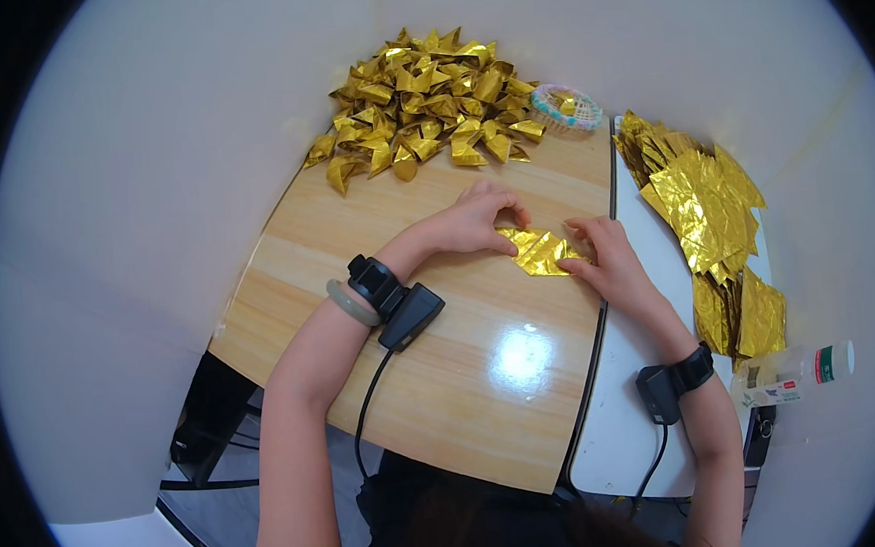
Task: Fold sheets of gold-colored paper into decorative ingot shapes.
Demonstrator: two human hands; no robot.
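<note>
A folded piece of gold foil paper [540,255] lies near the right side of the wooden tabletop, between my two hands. My left hand [476,219] has its thumb and fingers on the paper's left end. At the opposite end, my right hand [612,261] pinches the foil, thumb low and fingers curled above. Behind them is a large heap of folded gold foil pieces [427,99], pointed and boat-like in shape. To the right, flat sheets of gold foil [702,202] are stacked in an uneven, fanned pile.
A pastel woven basket [568,107] stands beside the heap. The wooden table [444,373] meets a white tabletop [623,433] on the right, where a clear plastic bottle [794,367] lies. Cables run from both wrist devices. Pale walls enclose the back and sides.
</note>
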